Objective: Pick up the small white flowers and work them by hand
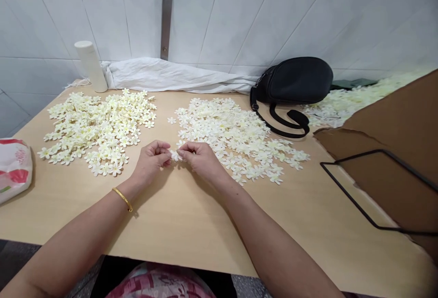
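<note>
Between my hands, above the middle of the table, is a small white artificial flower (pixel 175 155). My right hand (pixel 202 160) pinches it from the right with thumb and forefinger. From the other side, my left hand (pixel 152 161) has its thumb and fingers closed at the flower's left edge; its fingertips partly hide what they grip. To the left lies a loose pile of cream-white flowers with yellow centres (pixel 99 127). A second pile of whiter flowers (pixel 226 129) spreads just beyond and to the right of my right hand.
A white bottle (pixel 91 67) and a rolled white cloth (pixel 164 75) stand along the tiled wall. At the back right are a black bag (pixel 297 81) with its strap and more flowers (pixel 366 95). Cardboard (pixel 393 143) with a black wire frame (pixel 356 202) borders the right; a red-white packet (pixel 14 168) lies left.
</note>
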### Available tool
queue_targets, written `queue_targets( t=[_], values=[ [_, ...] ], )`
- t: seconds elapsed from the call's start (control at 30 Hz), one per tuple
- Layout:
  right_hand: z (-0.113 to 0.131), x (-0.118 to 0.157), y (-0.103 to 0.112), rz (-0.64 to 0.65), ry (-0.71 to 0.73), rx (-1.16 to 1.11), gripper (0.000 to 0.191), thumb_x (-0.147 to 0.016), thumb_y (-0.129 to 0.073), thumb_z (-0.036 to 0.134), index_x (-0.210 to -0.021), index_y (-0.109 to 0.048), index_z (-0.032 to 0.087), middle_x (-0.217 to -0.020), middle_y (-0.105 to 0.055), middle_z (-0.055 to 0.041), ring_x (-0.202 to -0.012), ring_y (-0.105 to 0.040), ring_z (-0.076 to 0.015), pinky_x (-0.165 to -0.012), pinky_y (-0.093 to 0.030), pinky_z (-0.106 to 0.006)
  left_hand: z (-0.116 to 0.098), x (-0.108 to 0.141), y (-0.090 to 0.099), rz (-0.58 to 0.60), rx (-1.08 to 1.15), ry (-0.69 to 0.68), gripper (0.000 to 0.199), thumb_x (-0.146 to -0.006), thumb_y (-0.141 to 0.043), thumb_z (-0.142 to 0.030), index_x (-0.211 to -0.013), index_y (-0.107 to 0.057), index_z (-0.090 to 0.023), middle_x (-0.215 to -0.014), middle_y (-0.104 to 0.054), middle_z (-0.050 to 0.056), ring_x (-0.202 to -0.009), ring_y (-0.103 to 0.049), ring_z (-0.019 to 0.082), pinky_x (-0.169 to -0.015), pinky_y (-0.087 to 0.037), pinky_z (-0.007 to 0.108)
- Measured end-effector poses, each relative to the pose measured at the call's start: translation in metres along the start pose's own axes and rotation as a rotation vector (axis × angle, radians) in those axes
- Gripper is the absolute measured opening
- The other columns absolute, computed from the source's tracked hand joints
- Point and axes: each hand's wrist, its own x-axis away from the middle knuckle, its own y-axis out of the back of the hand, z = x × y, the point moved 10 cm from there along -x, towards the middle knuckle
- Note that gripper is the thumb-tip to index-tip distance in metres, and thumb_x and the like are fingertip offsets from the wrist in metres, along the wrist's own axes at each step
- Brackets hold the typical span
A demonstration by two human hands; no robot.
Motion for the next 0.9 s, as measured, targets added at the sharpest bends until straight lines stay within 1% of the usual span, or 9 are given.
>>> queue_targets(
  t=[0.1,0.2,0.27,0.33,0.43,0.5,0.63,0.73,0.9],
  values=[
    [0.005,-0.001,0.007,-0.049,0.059,0.361,0.018,-0.070,-0.048,0.018,-0.052,-0.054,0.017,-0.055,-0.051,-0.0003,-0.058,-0.043,-0.0118,-0.056,-0.030,-0.026,0.001,-0.001,0.002,-0.013,-0.066,-0.015,0.015,-0.060,-0.061,-0.014,-0.073,-0.055,-0.015,-0.053,-0.055,-0.003,-0.046,-0.049,0.007,-0.051,-0.038,0.021],
    [0.013,0.001,0.023,-0.202,0.103,0.465,0.013,-0.071,-0.048,0.018,-0.063,-0.058,0.017,-0.065,-0.056,-0.0029,-0.065,-0.046,-0.0139,-0.060,-0.031,-0.027,0.001,-0.002,0.006,-0.035,-0.093,-0.028,0.012,-0.062,-0.060,-0.016,-0.072,-0.055,-0.015,-0.054,-0.055,-0.003,-0.047,-0.049,0.007,-0.050,-0.038,0.021],
    [0.014,0.002,0.034,-0.295,0.102,0.307,0.015,-0.075,-0.048,0.027,-0.070,-0.058,0.017,-0.064,-0.053,-0.0015,-0.059,-0.044,-0.0120,-0.057,-0.031,-0.026,-0.001,-0.002,0.008,-0.052,-0.097,-0.044,0.008,-0.064,-0.059,-0.017,-0.071,-0.055,-0.015,-0.055,-0.055,-0.002,-0.047,-0.048,0.007,-0.051,-0.038,0.021],
    [0.006,0.001,0.037,-0.311,0.047,0.006,0.026,-0.078,-0.046,0.042,-0.074,-0.056,0.018,-0.063,-0.051,0.0007,-0.050,-0.038,-0.0089,-0.049,-0.030,-0.024,-0.006,0.001,0.007,-0.052,-0.113,-0.072,0.006,-0.066,-0.059,-0.019,-0.068,-0.055,-0.014,-0.057,-0.055,-0.002,-0.048,-0.047,0.006,-0.051,-0.039,0.022],
    [-0.012,-0.002,0.023,-0.223,-0.113,-0.439,0.043,-0.075,-0.043,0.060,-0.081,-0.054,0.019,-0.069,-0.051,0.0010,-0.044,-0.034,-0.0064,-0.042,-0.027,-0.022,-0.014,0.008,-0.003,-0.006,-0.155,-0.110,0.013,-0.068,-0.061,-0.026,-0.067,-0.056,-0.014,-0.057,-0.054,-0.002,-0.049,-0.047,0.007,-0.053,-0.040,0.022],
    [-0.014,-0.001,0.010,-0.140,-0.179,-0.597,0.048,-0.074,-0.041,0.064,-0.086,-0.053,0.020,-0.073,-0.052,-0.0003,-0.045,-0.038,-0.0069,-0.041,-0.031,-0.022,-0.013,0.012,-0.013,0.052,-0.172,-0.107,0.019,-0.066,-0.064,-0.031,-0.071,-0.057,-0.014,-0.057,-0.054,-0.002,-0.051,-0.048,0.008,-0.053,-0.040,0.023],
    [-0.008,0.002,-0.009,-0.031,-0.204,-0.665,0.054,-0.075,-0.034,0.067,-0.092,-0.052,0.020,-0.077,-0.052,-0.0028,-0.050,-0.043,-0.0094,-0.046,-0.038,-0.024,-0.008,0.017,-0.028,0.148,-0.227,-0.119,0.024,-0.061,-0.070,-0.032,-0.072,-0.057,-0.015,-0.054,-0.053,-0.002,-0.051,-0.048,0.009,-0.049,-0.036,0.022],
    [-0.008,0.006,-0.018,0.002,-0.224,-0.673,0.054,-0.075,-0.036,0.068,-0.097,-0.051,0.020,-0.083,-0.051,-0.0035,-0.056,-0.047,-0.0106,-0.051,-0.041,-0.025,-0.008,0.016,-0.027,0.124,-0.231,-0.176,0.019,-0.062,-0.070,-0.029,-0.067,-0.057,-0.015,-0.053,-0.051,-0.002,-0.050,-0.045,0.008,-0.048,-0.034,0.022],
    [-0.003,0.009,-0.026,0.045,-0.163,-0.638,0.056,-0.074,-0.037,0.068,-0.102,-0.051,0.021,-0.086,-0.051,-0.0026,-0.064,-0.050,-0.0117,-0.057,-0.040,-0.025,0.001,0.013,-0.021,0.102,-0.166,-0.152,0.014,-0.069,-0.063,-0.025,-0.063,-0.053,-0.016,-0.056,-0.053,-0.001,-0.051,-0.045,0.008,-0.050,-0.035,0.023]
  ],
)
